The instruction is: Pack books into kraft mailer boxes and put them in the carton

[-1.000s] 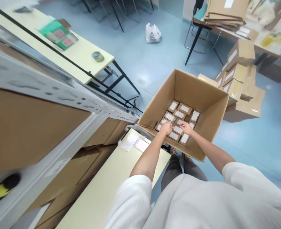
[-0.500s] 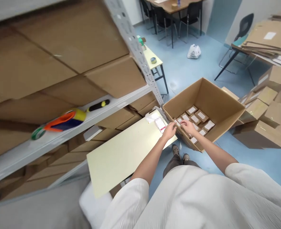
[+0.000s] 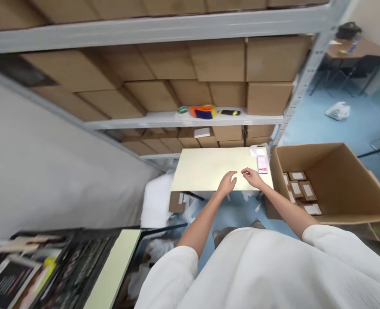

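Over the pale yellow table (image 3: 205, 165), my left hand (image 3: 227, 183) has its fingers and thumb apart, with nothing between them. Facing it from the right, my right hand (image 3: 252, 177) has bent fingers and a small gap to the thumb; I see no object in it. A phone (image 3: 262, 165) with a pink-and-white screen lies on the tabletop just beyond the right hand. To the right stands a large open carton (image 3: 347, 184), with several small brown boxes (image 3: 307, 190) bearing white labels at its near left side.
Grey shelving (image 3: 190, 122) stacked with cardboard boxes rises behind the table. On its ledge are an orange-and-blue tape dispenser (image 3: 203, 112) and a black-and-yellow cutter (image 3: 229, 113). A rack of books and packets (image 3: 48, 266) is at lower left. A white plastic bag (image 3: 338, 110) sits on the floor.
My view has turned left towards the shelving. Both hands have left the small boxes in the large carton and are now above the table, with nothing visible in them.
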Demonstrator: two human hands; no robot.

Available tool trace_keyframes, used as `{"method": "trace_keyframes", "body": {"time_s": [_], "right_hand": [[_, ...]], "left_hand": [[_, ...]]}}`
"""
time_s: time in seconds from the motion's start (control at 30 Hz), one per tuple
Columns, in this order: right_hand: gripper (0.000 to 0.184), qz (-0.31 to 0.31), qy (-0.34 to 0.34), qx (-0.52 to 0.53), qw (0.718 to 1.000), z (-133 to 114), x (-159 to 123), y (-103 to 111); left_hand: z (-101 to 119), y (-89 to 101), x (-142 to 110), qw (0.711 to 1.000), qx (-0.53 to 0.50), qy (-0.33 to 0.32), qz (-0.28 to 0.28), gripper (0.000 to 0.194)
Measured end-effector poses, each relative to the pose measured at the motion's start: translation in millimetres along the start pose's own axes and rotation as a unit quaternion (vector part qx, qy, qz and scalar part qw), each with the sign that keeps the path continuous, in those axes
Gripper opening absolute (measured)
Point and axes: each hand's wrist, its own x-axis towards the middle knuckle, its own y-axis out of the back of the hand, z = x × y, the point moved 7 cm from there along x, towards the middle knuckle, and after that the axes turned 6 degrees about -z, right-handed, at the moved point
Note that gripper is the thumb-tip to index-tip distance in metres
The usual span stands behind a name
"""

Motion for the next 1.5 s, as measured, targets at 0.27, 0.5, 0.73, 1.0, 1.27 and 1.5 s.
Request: {"method": "trace_keyframes", "body": {"time_s": [0.27,0.5,0.73,1.0,1.27,1.5], "right_hand": [[0.024,-0.146,0.064,-0.018,0.987,-96,36,-208],[0.026,-0.277,0.14,-0.009,0.951,-171,35,-385],[0.027,-0.416,0.192,-0.036,0.888,-228,17,-528],[0.031,-0.534,0.243,-0.026,0.81,-280,-8,-652],[0.028,-0.614,0.286,-0.003,0.735,-326,-11,-741],[0.024,-0.663,0.284,-0.005,0.692,-339,-28,-797]], "left_hand": [[-122,116.9,-157,0.986,-0.006,0.108,0.125,0.042],[-202,192.7,-306,0.952,-0.004,0.202,0.229,0.044],[-247,224.7,-439,0.883,-0.031,0.313,0.349,0.042],[-277,244.9,-541,0.799,-0.039,0.401,0.447,0.042],[-306,262.9,-609,0.71,-0.035,0.456,0.535,0.041],[-330,269.4,-658,0.663,-0.023,0.474,0.579,0.037]]}}
